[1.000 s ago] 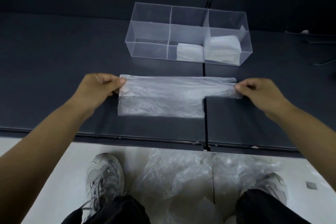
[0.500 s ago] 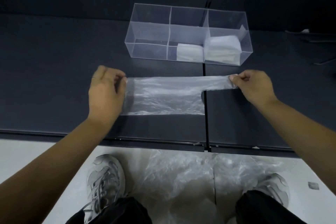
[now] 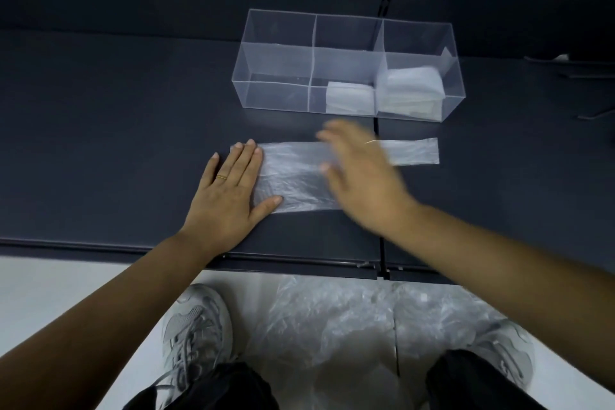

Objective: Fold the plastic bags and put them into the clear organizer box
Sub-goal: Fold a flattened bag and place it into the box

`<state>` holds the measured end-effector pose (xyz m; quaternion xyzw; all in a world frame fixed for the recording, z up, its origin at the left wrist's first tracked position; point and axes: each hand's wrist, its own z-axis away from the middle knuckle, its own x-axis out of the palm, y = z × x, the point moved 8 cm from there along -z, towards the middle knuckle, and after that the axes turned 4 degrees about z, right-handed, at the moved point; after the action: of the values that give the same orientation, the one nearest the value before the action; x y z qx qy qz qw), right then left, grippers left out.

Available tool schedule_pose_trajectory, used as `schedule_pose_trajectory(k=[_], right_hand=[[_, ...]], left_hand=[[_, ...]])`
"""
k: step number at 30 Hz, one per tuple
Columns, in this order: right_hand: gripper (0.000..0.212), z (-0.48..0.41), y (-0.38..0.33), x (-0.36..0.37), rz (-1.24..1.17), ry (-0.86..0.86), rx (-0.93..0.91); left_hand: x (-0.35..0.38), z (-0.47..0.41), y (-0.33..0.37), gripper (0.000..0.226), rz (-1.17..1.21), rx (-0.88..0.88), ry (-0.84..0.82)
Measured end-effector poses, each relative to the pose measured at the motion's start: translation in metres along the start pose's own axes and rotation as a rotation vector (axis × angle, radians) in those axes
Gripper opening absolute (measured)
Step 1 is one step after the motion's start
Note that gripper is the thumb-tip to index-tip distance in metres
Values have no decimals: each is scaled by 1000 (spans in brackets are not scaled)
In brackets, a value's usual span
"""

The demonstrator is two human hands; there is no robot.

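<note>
We see one plastic bag [image 3: 296, 176] lying flat on the dark surface [image 3: 116, 130], folded into a long band. Its long axis runs left to right, parallel to the near wall of the clear organizer box [image 3: 276, 43], which sits on the far side of it, near but apart.

The left hand [image 3: 226, 196] lies flat on the bag's left end with its fingers straight and together, palm down, pressing. It grips nothing, and there is a ring [image 3: 221, 177] on one finger. The right hand [image 3: 362, 180] is blurred, with fingers spread and uncurled over the middle of the band. We cannot tell if it touches the plastic.

The relation that matters is the narrow handle strip [image 3: 416, 151], which sticks out to the right, past the right hand and well away from the left. We judge the right hand is the nearer one to take that end and bring it leftward along the long axis, with the left hand as the anchor.

In the box, a folded bag [image 3: 349, 98] sits in the middle compartment and a thicker stack [image 3: 412, 83] in the right one. Loose bags [image 3: 349, 326] lie on the floor between the shoes.
</note>
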<state>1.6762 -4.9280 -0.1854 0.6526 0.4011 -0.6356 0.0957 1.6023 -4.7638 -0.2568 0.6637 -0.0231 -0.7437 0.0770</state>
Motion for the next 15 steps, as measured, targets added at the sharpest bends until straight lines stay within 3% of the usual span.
schedule_pose_trajectory(k=[2,5,9,15], right_hand=[[53,-3,-37,43,-26,-215,-113],[59,-12,-31,78,120,-320,-65],[70,-7,16,78,333,-321,-20],[72,23,95,37,431,-295,188]], left_hand=[[0,0,1,99,0,3,-19],[-1,1,2,104,-8,20,-30],[-2,-1,-2,109,-22,12,-25],[-1,-4,-9,118,13,-11,-39]])
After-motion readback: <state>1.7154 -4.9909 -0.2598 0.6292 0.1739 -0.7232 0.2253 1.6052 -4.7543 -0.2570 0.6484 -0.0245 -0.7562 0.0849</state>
